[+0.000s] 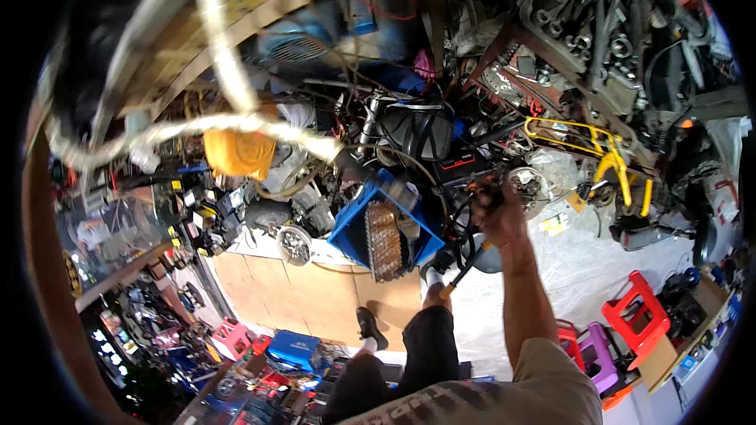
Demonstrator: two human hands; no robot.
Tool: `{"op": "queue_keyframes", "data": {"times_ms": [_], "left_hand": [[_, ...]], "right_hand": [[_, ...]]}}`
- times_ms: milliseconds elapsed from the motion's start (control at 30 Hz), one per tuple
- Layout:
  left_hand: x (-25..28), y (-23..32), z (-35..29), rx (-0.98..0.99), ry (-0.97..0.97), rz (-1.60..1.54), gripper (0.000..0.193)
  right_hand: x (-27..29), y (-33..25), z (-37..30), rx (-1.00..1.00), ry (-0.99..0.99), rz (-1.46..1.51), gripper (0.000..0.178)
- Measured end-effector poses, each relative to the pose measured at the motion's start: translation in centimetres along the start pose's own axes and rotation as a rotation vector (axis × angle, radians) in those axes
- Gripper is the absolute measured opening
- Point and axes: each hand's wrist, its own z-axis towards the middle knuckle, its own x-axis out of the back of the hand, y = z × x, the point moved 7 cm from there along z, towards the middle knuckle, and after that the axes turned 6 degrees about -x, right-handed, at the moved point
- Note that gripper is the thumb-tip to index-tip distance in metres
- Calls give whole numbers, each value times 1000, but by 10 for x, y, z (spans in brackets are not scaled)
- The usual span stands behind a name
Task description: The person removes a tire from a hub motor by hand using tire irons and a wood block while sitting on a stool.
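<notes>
My right forearm reaches up from the lower right, and my right hand (502,219) is over the clutter right of the middle. Its fingers are dark and blurred against the parts behind them, so their grip is unclear. Just below the hand, a black rod or hose with yellow ends (466,270) slants down to my knee; whether the hand touches it I cannot tell. Left of it sits a blue open box (346,230) with a rusty brown ridged block (386,240) inside. A spoked wheel (529,189) lies just right of the hand. My left hand is out of the picture.
Yellow tubular frame (610,161) stands at right, below a heap of metal parts (606,31). A pale wrapped cable (228,122) crosses the upper left. Cardboard (276,291) covers the floor by my foot. A red stool (636,319) and purple stool (600,358) are lower right.
</notes>
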Motion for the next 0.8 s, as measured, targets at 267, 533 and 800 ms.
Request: {"op": "queue_keyframes", "data": {"times_ms": [267,533,800], "left_hand": [[134,86,-89,-221,702,-259,76],[35,77,-644,817,-642,-2122,55],[154,-182,-893,1262,-306,-2379,70]], "right_hand": [[-144,174,-238,-70,-264,-162,49],[-257,407,-332,80,-267,-551,49],[-400,784,-357,470,-745,-1739,26]]}}
